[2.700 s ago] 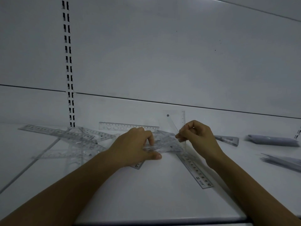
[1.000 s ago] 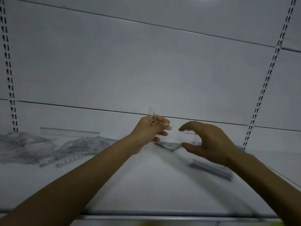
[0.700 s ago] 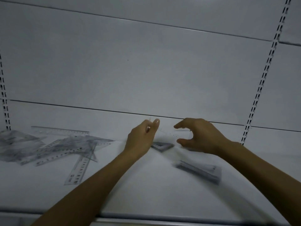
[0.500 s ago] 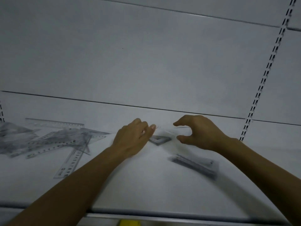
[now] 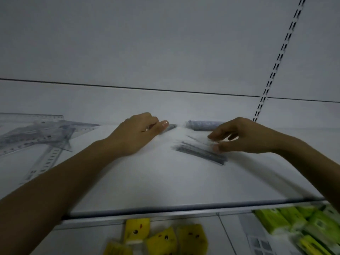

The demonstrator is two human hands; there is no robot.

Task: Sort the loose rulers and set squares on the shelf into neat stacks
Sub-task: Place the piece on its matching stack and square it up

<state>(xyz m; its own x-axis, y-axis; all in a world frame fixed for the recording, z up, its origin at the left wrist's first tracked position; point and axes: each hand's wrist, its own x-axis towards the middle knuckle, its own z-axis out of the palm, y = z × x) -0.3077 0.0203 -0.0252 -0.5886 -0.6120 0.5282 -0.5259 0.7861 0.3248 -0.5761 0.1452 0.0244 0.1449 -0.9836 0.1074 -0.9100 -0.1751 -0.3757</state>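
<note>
**Ruler stack (image 5: 199, 152) under right hand (image 5: 244, 135), middle of shelf (image 5: 165, 183)**

Thumb and fingers of the right hand curve toward each other just above the blurred dark stack; pinching or not, can't tell. The left hand (image 5: 136, 134) is knuckles up with fingers curled and its thumb tip beside a small dark piece (image 5: 170, 126) near the back edge; grip unclear. A second stack (image 5: 202, 125) sits at the back edge. Loose rulers (image 5: 36, 134) are piled at the left end. Yellow packs (image 5: 161, 240) and green packs (image 5: 298, 227) lie below the front edge.
</note>
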